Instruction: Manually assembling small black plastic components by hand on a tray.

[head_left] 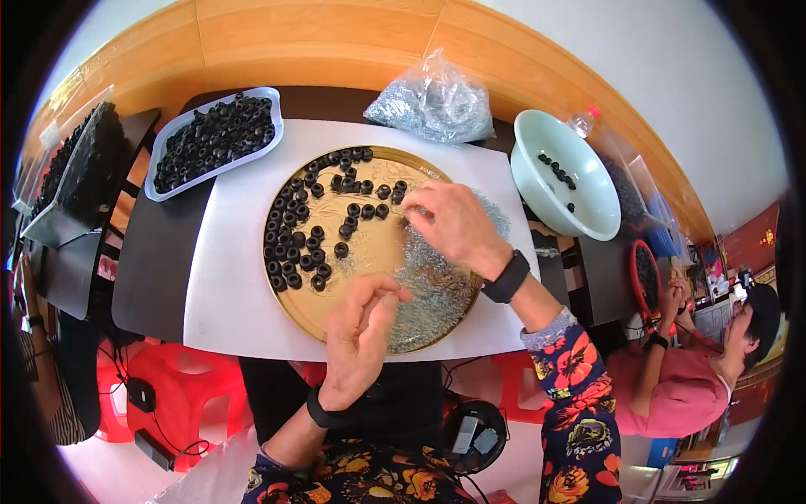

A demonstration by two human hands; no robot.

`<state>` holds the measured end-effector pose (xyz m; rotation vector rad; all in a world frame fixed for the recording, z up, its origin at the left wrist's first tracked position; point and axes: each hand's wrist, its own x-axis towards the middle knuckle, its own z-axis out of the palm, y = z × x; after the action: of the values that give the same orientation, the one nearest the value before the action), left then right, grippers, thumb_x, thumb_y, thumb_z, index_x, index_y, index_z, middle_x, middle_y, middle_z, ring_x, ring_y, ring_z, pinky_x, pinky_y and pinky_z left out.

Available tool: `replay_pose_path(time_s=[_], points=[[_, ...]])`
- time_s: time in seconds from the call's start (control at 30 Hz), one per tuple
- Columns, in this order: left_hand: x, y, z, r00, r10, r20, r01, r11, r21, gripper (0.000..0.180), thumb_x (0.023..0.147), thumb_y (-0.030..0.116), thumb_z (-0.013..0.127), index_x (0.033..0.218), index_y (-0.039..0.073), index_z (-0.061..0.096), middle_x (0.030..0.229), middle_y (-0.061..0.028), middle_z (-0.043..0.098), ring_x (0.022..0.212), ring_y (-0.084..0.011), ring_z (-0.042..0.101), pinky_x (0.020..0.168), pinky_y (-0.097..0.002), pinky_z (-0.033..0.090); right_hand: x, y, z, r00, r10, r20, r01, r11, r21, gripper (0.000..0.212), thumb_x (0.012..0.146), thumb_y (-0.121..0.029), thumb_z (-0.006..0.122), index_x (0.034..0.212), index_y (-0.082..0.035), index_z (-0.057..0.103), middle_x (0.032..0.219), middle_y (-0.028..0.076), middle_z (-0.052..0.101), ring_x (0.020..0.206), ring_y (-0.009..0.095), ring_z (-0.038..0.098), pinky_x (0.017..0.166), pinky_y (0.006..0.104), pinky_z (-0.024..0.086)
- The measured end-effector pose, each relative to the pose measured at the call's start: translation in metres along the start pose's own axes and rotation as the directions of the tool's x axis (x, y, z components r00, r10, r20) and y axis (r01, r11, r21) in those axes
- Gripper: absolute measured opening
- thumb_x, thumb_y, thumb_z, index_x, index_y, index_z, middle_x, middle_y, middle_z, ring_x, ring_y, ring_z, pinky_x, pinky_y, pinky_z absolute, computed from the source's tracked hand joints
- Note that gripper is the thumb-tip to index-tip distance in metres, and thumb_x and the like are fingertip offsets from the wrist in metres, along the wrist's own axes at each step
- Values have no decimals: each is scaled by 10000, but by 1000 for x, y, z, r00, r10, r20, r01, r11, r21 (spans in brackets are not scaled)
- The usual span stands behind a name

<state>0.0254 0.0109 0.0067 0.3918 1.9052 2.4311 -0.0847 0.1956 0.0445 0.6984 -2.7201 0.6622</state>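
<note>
A round gold tray (336,290) lies before me on a white sheet. Small black ring-like pieces (281,239) cover its left and upper parts, and a heap of small silvery metal pieces (432,294) fills its right side. Over the tray's lower middle, my left hand (361,336) has its thumb and fingertips together; anything between them is too small to make out. My right hand (453,227) is above the silvery heap, its fingers pinched beside some black pieces near the upper middle. Whatever it pinches is hidden by the fingers.
A pale blue tray (277,126) full of black pieces stands at the far left. A clear bag (432,101) of silvery pieces lies at the back. To the right is a pale green basin (537,202) with several black pieces. A person in pink (672,386) works farther right.
</note>
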Motion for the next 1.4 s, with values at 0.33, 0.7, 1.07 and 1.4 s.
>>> replay_pose_path(time_s=[0.33, 0.7, 1.07, 1.4], points=[[0, 0, 0, 1000, 5, 19, -5, 1000, -10, 150, 980, 53, 485, 1110, 5, 540, 931, -29, 635, 663, -18, 419, 573, -184, 351, 13, 12, 13, 986, 43, -161, -43, 999, 2, 118, 828, -76, 603, 894, -34, 691, 764, 164, 655, 671, 341, 628, 619, 385, 488], [-1, 7, -1, 999, -37, 26, 36, 999, 33, 156, 974, 56, 488, 1109, -4, 540, 953, -57, 653, 735, -51, 498, 636, -209, 415, 21, 4, 21, 999, -39, 21, 44, 950, -309, 158, 772, -126, 634, 902, -44, 671, 776, 112, 657, 686, 304, 634, 611, 398, 480], [14, -1, -16, 986, -143, -90, 99, 921, -376, 219, 1015, 179, 455, 1139, 1, 485, 928, -81, 622, 854, -124, 605, 742, -269, 501, -21, -72, -1, 993, -109, -49, 117, 970, 214, 190, 752, -47, 669, 940, -56, 640, 790, 87, 640, 702, 249, 626, 664, 368, 483], [17, 2, -29, 985, -152, -78, 106, 902, -419, 98, 973, 81, 522, 1043, 14, 526, 909, -39, 595, 810, -104, 589, 732, -246, 485, -14, -86, -14, 993, -73, 93, 30, 917, 398, 172, 779, -38, 654, 948, -26, 674, 807, 105, 642, 746, 305, 628, 700, 384, 512]])
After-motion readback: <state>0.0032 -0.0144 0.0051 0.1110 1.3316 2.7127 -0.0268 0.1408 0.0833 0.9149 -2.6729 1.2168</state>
